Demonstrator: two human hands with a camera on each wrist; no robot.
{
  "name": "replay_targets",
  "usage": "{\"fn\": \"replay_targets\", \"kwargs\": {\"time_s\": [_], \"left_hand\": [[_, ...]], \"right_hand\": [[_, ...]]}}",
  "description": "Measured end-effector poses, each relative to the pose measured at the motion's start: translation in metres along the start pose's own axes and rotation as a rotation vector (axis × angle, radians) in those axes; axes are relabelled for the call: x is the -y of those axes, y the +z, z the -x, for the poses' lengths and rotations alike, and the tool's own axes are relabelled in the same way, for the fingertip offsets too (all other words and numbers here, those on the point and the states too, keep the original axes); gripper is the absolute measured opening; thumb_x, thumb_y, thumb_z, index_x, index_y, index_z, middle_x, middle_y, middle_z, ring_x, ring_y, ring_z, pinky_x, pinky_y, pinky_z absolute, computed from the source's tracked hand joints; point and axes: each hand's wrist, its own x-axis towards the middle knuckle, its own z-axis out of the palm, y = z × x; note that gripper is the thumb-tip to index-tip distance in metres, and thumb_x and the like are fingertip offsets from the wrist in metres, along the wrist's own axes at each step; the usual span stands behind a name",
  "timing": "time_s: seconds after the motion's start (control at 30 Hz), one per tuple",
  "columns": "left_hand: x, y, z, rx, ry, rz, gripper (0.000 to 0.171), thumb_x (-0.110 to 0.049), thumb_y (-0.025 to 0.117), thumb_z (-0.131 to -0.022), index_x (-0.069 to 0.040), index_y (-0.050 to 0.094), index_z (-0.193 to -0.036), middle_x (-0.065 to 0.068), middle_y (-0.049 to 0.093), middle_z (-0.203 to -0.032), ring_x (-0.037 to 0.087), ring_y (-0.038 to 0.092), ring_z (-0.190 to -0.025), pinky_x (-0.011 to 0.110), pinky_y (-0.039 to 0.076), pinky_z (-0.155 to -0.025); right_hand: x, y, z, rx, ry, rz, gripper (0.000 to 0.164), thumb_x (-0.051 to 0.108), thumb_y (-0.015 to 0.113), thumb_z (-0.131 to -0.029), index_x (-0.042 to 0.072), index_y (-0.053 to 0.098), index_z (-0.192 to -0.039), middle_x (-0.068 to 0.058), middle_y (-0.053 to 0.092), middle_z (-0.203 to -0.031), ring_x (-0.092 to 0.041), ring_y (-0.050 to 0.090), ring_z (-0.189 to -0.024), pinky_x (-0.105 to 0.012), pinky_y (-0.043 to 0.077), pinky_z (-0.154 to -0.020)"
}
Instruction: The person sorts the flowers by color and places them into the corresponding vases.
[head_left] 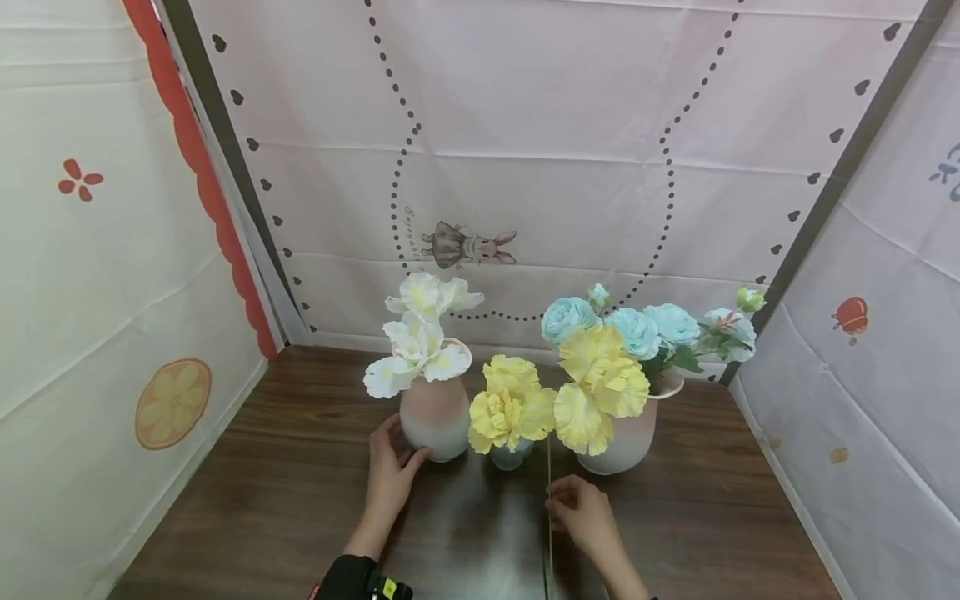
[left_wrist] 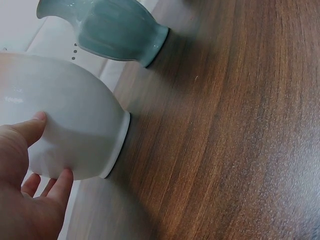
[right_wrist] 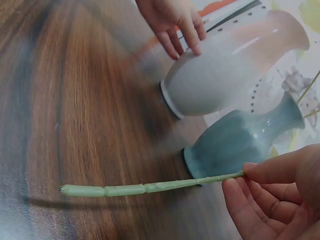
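Note:
My left hand (head_left: pixel 390 475) touches the lower left side of a pink-and-white vase (head_left: pixel 437 421) that holds white flowers (head_left: pixel 420 337). Its thumb and fingertips lie spread against the pale glaze in the left wrist view. A thin green stem (right_wrist: pixel 125 190) is pinched between thumb and fingers of my right hand (head_left: pixel 581 508). The stem's cut end points toward the near side, and its upper part runs up to a yellow flower (head_left: pixel 600 383). Between the hands, farther back, stands a small blue-green vase (right_wrist: pixel 235 142) with yellow blooms (head_left: pixel 510 404) over it.
A second pink-and-white vase (head_left: pixel 622 442) stands at the right, with light blue flowers (head_left: pixel 652 329), partly hidden by the yellow flower. Printed cloth (head_left: pixel 540 192) hangs behind and on both sides of the brown wooden table (head_left: pixel 300 500).

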Motion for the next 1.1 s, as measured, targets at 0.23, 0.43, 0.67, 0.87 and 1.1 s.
{"fn": "replay_targets", "kwargs": {"time_s": [0.23, 0.43, 0.67, 0.87, 1.1], "left_hand": [[0.001, -0.001, 0.001, 0.002, 0.007, 0.005, 0.075, -0.007, 0.072, -0.091, -0.003, 0.026, -0.150, 0.023, 0.027, -0.149, 0.039, 0.038, -0.141, 0.050, 0.050, -0.108], [0.002, 0.000, 0.001, 0.001, 0.020, 0.007, 0.075, -0.007, 0.072, -0.091, -0.003, 0.027, -0.150, 0.023, 0.027, -0.148, 0.039, 0.038, -0.140, 0.051, 0.050, -0.107], [0.001, 0.000, 0.001, -0.003, 0.028, 0.010, 0.075, -0.006, 0.072, -0.090, -0.002, 0.027, -0.150, 0.023, 0.027, -0.148, 0.039, 0.039, -0.140, 0.051, 0.050, -0.107], [0.000, 0.001, 0.001, -0.001, 0.024, 0.015, 0.075, -0.005, 0.072, -0.090, -0.002, 0.027, -0.150, 0.023, 0.027, -0.148, 0.039, 0.038, -0.140, 0.050, 0.050, -0.108], [0.000, 0.000, 0.001, -0.002, 0.019, 0.026, 0.075, -0.005, 0.072, -0.090, -0.002, 0.026, -0.150, 0.024, 0.026, -0.148, 0.039, 0.038, -0.141, 0.050, 0.049, -0.108]], "right_hand": [[0.007, -0.003, 0.014, 0.029, -0.040, 0.009, 0.020, 0.004, 0.068, -0.086, -0.006, 0.065, -0.103, -0.009, 0.071, -0.082, -0.011, 0.066, -0.063, -0.020, 0.059, -0.055], [0.012, -0.009, 0.028, 0.082, -0.056, 0.008, 0.017, 0.002, 0.067, -0.085, -0.006, 0.065, -0.100, -0.006, 0.068, -0.079, -0.006, 0.062, -0.061, -0.019, 0.057, -0.054], [0.012, -0.022, 0.041, 0.177, -0.080, 0.030, 0.013, 0.003, 0.066, -0.090, -0.006, 0.063, -0.099, -0.006, 0.066, -0.080, -0.003, 0.059, -0.062, -0.021, 0.055, -0.053], [0.010, -0.030, 0.049, 0.223, -0.125, 0.081, 0.009, 0.003, 0.067, -0.090, -0.001, 0.064, -0.097, -0.005, 0.066, -0.079, -0.001, 0.058, -0.059, -0.021, 0.053, -0.053], [0.009, -0.031, 0.055, 0.320, -0.150, 0.047, 0.009, 0.000, 0.068, -0.089, -0.004, 0.064, -0.095, -0.009, 0.067, -0.080, 0.001, 0.058, -0.062, -0.020, 0.055, -0.054]]}}
